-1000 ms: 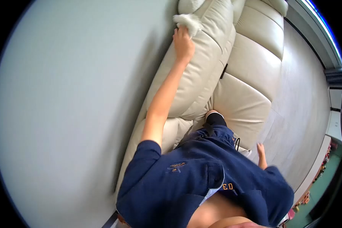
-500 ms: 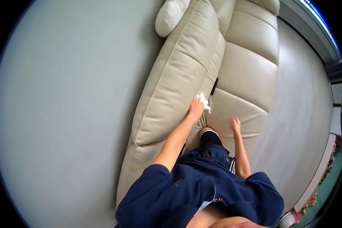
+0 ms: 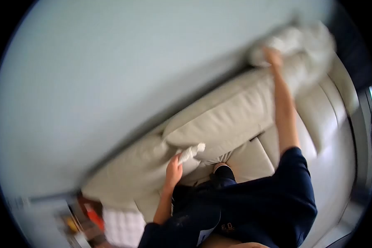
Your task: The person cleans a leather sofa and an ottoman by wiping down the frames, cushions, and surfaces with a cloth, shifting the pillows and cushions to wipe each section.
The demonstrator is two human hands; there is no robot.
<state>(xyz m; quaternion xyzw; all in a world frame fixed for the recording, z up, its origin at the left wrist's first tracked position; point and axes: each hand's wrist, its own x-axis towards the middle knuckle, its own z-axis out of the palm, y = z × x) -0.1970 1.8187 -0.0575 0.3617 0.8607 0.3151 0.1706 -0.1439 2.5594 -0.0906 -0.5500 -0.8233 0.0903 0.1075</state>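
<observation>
A crumpled white cloth [image 3: 191, 153] is gripped in my left hand [image 3: 174, 170], which is closed around its lower end, above the backrest of the beige sofa [image 3: 223, 118]. My right arm stretches far along the sofa. At its end, my right hand [image 3: 273, 56] is at a fluffy white cushion [image 3: 292, 38] on top of the backrest. Motion blur smears that hand and the cushion, so I cannot make out how the fingers sit on it. One of my knees rests against the sofa seat [image 3: 249, 159].
A plain pale wall [image 3: 103, 82] runs behind the sofa. A dark flat object [image 3: 253, 139] lies in the crease between backrest and seat. At lower left are a white quilted cushion [image 3: 122, 225] and a blurred shelf with an orange-red item [image 3: 94, 215].
The view has turned, so the sofa now slants across it. My right hand has gone from over the seat to the fluffy cushion. My left hand has lifted the cloth off the backrest.
</observation>
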